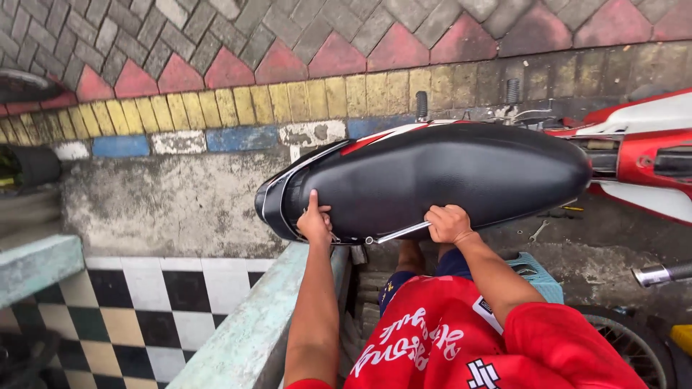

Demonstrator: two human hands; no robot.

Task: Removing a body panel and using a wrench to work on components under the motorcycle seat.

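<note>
Outdoor paved ground: grey and red pavers (288,43) at top, a yellow, blue and white painted kerb (216,122) below them, then stained concrete. Black motorcycle seat (432,180) lies lengthwise across mid-frame, on a red and white motorcycle (641,158) that runs off to the right. Left hand (315,222) rests on the seat's rear end, thumb up on the black cover, fingers curled under the edge. Right hand (447,223) is closed at the seat's lower edge, fist around a thin silver metal rod (396,233) that runs left along the rim; what kind of tool cannot be told. Below: red shirt, a pale green ledge (252,331), checkered black, white and yellow tiles (144,310), a wheel (634,346) at lower right.
</note>
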